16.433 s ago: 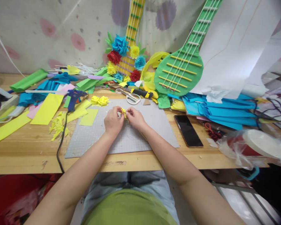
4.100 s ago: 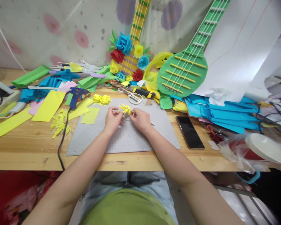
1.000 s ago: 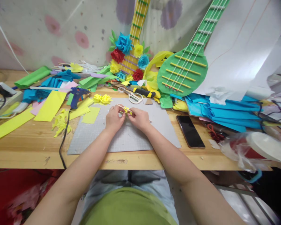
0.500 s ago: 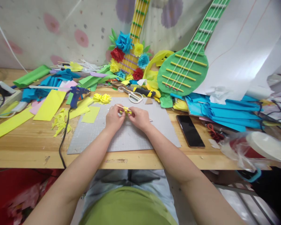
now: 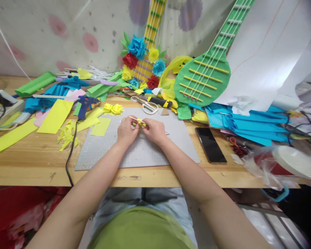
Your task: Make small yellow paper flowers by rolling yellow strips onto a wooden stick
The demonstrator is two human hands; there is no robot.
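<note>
Above the grey cutting mat (image 5: 103, 155), my two hands meet at a small yellow paper flower (image 5: 140, 122), partly hidden by fingers. My left hand (image 5: 128, 131) is closed, pinching the flower's left side. My right hand (image 5: 154, 131) is closed round a thin pale stick (image 5: 133, 118) that lies across the flower; its other end shows past the right hand. Two finished-looking yellow paper flowers (image 5: 113, 109) rest at the mat's back left edge. A yellow paper square (image 5: 100, 127) lies on the mat's left side.
A blue glue gun (image 5: 85, 106) with a black cord stands left, by yellow paper scraps (image 5: 68, 136). Scissors (image 5: 149, 108) lie behind the hands, a phone (image 5: 210, 145) to the right. A green paper instrument (image 5: 202, 81) and blue paper (image 5: 248, 122) stand behind; a bagged tub (image 5: 287, 160) sits far right.
Four seconds ago the flower showed more fully and my left fingers were looser; now both hands close in round it. Over the last second the hands have barely moved.
</note>
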